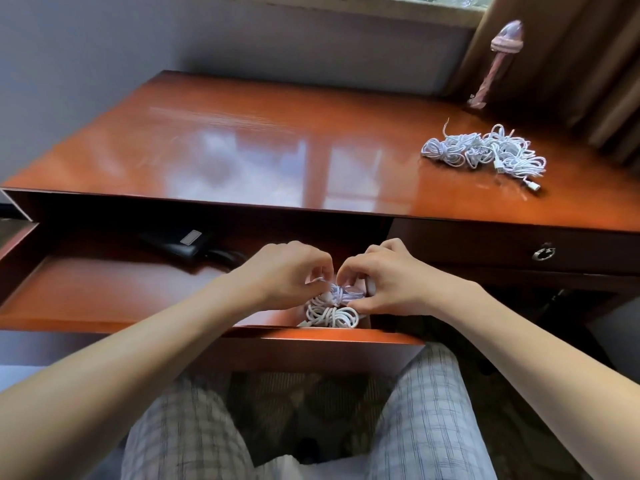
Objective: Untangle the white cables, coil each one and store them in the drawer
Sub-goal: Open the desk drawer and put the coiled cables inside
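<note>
The wooden drawer (pixel 104 292) stands pulled out under the desk top. Over its right front corner my left hand (pixel 287 271) and my right hand (pixel 384 275) meet, fingers curled, both pinching a white coiled cable (pixel 341 294). Just below that, another coiled white cable (pixel 332 317) lies on the drawer floor against the front wall. A tangled heap of white cables (pixel 485 155) with USB plugs sticking out lies on the desk top at the far right.
A black device (pixel 176 245) with a grey label and a dark cord lies at the back of the drawer. A pink bottle (pixel 495 64) stands at the desk's back right by the curtain. A shut drawer with a metal knob (pixel 543 252) is on the right.
</note>
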{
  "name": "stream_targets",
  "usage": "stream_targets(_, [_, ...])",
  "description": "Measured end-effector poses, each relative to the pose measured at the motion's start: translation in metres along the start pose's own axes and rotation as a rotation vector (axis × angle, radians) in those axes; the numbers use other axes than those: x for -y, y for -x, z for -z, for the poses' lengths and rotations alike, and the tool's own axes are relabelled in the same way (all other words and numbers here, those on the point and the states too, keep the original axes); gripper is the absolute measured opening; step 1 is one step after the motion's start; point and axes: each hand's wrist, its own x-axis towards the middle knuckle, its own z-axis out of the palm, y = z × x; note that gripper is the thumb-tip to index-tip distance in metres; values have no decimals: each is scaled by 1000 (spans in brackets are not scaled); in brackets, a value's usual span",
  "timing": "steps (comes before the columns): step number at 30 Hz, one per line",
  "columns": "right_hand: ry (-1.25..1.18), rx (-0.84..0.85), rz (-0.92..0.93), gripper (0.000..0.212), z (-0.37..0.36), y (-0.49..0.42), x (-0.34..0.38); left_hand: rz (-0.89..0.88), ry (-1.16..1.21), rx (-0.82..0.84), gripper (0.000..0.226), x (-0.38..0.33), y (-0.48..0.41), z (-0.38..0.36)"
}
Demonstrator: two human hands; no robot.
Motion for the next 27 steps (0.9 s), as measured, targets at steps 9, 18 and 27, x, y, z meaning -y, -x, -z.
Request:
stream_targets(9, [-136,-114,19,32,20,4,-5,-37,24,-64,23,1,-7,4])
stream_targets(18, [-86,-321,-114,27,66,12,-42,-182,-43,-266,23,-21,-59,37])
stream_targets(27, [-11,-398,-303,38,111,23,-106,-221,-134,-253,35,-54,-154,52])
